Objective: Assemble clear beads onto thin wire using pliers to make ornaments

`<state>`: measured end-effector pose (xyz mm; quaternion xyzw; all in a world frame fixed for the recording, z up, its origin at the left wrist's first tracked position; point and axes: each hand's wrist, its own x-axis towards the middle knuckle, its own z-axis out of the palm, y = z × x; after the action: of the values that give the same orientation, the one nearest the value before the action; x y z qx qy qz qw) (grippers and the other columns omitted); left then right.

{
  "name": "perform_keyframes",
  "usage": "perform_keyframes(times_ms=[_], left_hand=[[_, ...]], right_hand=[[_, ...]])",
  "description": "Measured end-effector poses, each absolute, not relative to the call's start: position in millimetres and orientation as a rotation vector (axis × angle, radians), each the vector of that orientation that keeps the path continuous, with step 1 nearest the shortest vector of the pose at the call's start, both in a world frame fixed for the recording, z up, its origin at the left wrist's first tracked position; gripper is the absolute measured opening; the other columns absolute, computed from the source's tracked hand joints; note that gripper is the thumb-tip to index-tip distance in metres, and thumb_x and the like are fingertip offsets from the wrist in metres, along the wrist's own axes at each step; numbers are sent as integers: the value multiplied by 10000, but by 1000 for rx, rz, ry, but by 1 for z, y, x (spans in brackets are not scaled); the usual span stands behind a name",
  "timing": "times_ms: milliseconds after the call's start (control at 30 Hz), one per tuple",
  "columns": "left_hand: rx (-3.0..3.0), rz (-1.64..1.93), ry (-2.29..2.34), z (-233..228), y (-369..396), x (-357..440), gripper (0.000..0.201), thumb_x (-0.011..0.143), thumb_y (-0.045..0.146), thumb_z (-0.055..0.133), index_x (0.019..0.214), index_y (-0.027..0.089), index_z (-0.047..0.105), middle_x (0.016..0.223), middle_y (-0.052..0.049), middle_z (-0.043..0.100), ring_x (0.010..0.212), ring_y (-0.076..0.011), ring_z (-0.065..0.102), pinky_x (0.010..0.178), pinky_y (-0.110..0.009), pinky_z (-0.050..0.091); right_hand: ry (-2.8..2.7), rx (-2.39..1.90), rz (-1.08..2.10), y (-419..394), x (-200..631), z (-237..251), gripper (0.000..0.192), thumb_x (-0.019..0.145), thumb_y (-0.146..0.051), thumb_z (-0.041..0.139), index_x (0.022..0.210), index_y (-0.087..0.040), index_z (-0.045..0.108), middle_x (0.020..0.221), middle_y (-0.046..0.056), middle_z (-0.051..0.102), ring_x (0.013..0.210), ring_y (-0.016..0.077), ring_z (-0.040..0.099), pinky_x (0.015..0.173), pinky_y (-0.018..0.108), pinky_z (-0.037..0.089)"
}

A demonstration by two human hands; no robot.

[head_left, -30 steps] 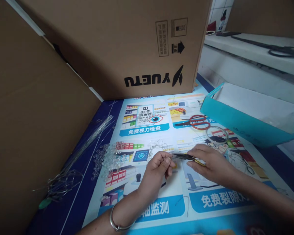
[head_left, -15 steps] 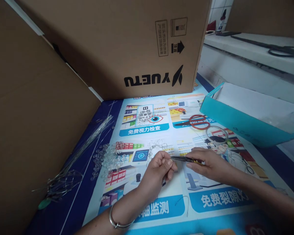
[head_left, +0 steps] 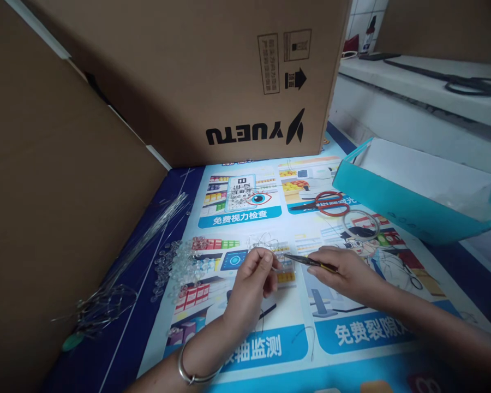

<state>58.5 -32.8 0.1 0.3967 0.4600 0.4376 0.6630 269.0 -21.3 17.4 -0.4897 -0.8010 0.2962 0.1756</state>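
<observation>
My right hand (head_left: 339,266) is closed round a pair of needle-nose pliers (head_left: 300,261), whose dark tips point left. My left hand (head_left: 256,275), with a silver bangle (head_left: 184,368) on its wrist, is closed in a pinch. A thin piece of wire seems to be between its fingers, but it is too fine to make out fully. A small gap lies between the plier tips and the left fingertips. Just beyond the left hand is a loose tangle of fine wire and clear beads (head_left: 262,241). A pile of clear beads (head_left: 184,262) spreads to the left.
Scissors with red handles (head_left: 331,203) and a wire coil (head_left: 360,224) lie beyond my right hand. A teal box (head_left: 409,202) stands at right. Bundled wires (head_left: 147,234) lie at left. Large cardboard (head_left: 188,71) walls off the back and left. Black scissors (head_left: 466,82) rest on a ledge.
My left hand has moved slightly left, away from the pliers. The plier tips, earlier touching the left fingertips, now stand apart from them and have risen a little.
</observation>
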Motion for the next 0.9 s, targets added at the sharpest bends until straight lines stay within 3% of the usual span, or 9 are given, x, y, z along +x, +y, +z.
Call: perform_keyframes(times_ms=[133, 333, 900], left_hand=[[942, 882, 1038, -1, -34, 59, 284, 839, 426, 518, 758, 155, 521, 544, 33, 467, 447, -51, 383, 420, -165, 247], [731, 803, 958, -3, -38, 65, 294, 806, 429, 558, 757, 141, 529, 660, -4, 542, 411, -24, 349, 385, -164, 161], [721, 809, 777, -2, -40, 67, 308, 857, 398, 496, 687, 141, 482, 496, 36, 414, 411, -41, 286, 426, -188, 179]], right_hand=[[-2257, -1398, 824, -21, 267, 18, 196, 857, -311, 469, 883, -193, 622, 797, 36, 612, 742, 157, 539, 634, 248, 394], [-2250, -1385, 756, -24, 267, 14, 208, 856, -323, 470, 914, -195, 622, 812, 42, 615, 749, 157, 545, 654, 258, 404], [-2278, -1250, 938, -21, 270, 16, 274, 871, -385, 435, 884, -194, 631, 739, 23, 613, 662, 137, 532, 583, 237, 392]])
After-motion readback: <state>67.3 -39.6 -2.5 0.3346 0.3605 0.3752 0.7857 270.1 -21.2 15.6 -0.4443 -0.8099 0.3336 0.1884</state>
